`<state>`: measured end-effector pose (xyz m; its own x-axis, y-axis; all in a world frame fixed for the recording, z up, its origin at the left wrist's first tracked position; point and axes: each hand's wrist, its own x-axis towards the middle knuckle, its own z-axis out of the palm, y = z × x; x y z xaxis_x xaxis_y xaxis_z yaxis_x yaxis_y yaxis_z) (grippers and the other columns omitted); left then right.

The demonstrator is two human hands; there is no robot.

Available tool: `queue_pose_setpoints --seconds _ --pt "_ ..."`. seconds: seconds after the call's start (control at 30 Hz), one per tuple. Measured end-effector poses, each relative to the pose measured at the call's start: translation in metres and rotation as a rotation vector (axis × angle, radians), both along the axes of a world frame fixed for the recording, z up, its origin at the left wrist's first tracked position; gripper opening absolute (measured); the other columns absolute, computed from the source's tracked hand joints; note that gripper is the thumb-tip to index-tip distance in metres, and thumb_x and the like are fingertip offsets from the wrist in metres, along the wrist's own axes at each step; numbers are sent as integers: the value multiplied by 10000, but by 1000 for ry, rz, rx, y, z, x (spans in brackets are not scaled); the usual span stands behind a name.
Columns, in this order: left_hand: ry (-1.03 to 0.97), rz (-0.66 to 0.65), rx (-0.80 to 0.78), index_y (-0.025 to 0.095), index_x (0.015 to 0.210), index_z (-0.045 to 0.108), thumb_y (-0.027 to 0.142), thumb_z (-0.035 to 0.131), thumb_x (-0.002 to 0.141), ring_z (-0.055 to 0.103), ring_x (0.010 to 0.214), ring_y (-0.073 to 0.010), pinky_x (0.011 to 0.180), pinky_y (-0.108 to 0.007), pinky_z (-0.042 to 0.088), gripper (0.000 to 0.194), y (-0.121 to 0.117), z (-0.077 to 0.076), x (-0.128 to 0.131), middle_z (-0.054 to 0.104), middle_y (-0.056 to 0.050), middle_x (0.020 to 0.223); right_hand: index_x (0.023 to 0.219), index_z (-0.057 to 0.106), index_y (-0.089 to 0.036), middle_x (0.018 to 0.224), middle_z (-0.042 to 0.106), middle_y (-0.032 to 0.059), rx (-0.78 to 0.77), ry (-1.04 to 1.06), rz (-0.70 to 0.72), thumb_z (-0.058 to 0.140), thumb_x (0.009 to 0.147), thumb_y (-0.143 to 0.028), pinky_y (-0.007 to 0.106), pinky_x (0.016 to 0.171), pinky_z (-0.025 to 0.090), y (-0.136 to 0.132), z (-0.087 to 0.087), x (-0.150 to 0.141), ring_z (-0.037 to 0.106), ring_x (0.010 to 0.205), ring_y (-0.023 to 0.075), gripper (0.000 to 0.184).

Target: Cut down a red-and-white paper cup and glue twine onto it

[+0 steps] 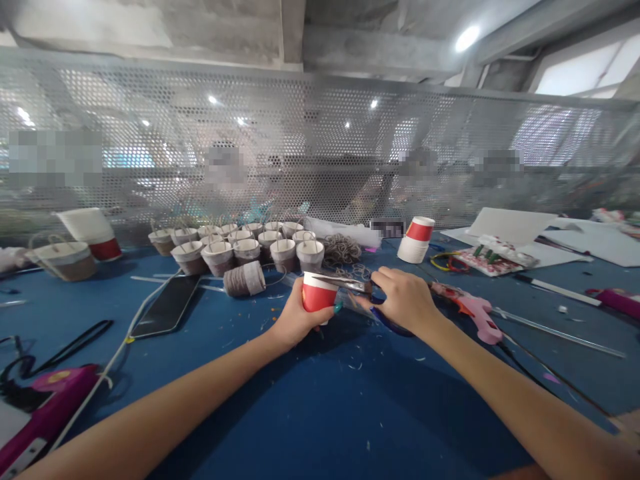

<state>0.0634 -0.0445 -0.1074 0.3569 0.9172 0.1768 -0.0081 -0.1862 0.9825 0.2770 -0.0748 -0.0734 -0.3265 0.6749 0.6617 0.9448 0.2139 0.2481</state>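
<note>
My left hand (pixel 295 319) is wrapped round a red and white paper cup (pixel 319 295), thumb across its front. In my right hand (pixel 403 297) is a pair of scissors (pixel 350 285) with dark blue handles. The blades reach left across the top of the cup, at its rim; whether they are cutting into it I cannot tell. Just behind the cup stand several twine-wrapped cups (pixel 219 259) with white rims and thin handles. One wrapped cup (pixel 245 279) lies on its side to the left of my left hand.
On the blue table (pixel 350 413), a pink glue gun (pixel 480 319) lies right of my right hand. A stack of paper cups (pixel 417 240) stands behind it. A phone (pixel 167 307) and a white cable (pixel 145 310) lie to the left. Tangled twine (pixel 343 249) sits beyond the cup, before a perforated metal screen (pixel 320 133).
</note>
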Motion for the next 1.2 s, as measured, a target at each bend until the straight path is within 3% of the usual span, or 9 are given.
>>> queue_pose_setpoints --seconds 0.23,0.53,0.93,1.2 --pt "48 -30 69 192 1066 369 259 718 626 477 571 -68 483 -206 443 566 -5 3 1 504 27 820 755 588 -162 713 566 36 -5 -8 -23 462 800 -515 267 585 275 -4 -2 -8 490 660 152 377" --pt "66 21 118 203 1081 371 265 704 639 505 682 -107 604 -249 458 556 -2 -3 -1 516 12 848 670 574 -162 637 528 20 85 -47 26 488 788 -468 256 522 239 -4 1 -4 464 581 127 339" --pt "108 166 237 189 1112 398 306 719 620 524 776 -155 696 -309 463 599 0 -7 -1 533 -29 922 603 540 -156 574 528 16 156 -73 31 471 816 -505 259 507 205 -3 -1 -2 445 515 110 415" --pt "238 228 369 217 1155 379 288 709 627 544 938 -216 832 -374 441 626 -7 -4 -1 543 -37 982 805 613 -152 711 550 60 45 -84 -49 449 806 -559 276 577 251 -6 -1 -8 488 664 169 440"
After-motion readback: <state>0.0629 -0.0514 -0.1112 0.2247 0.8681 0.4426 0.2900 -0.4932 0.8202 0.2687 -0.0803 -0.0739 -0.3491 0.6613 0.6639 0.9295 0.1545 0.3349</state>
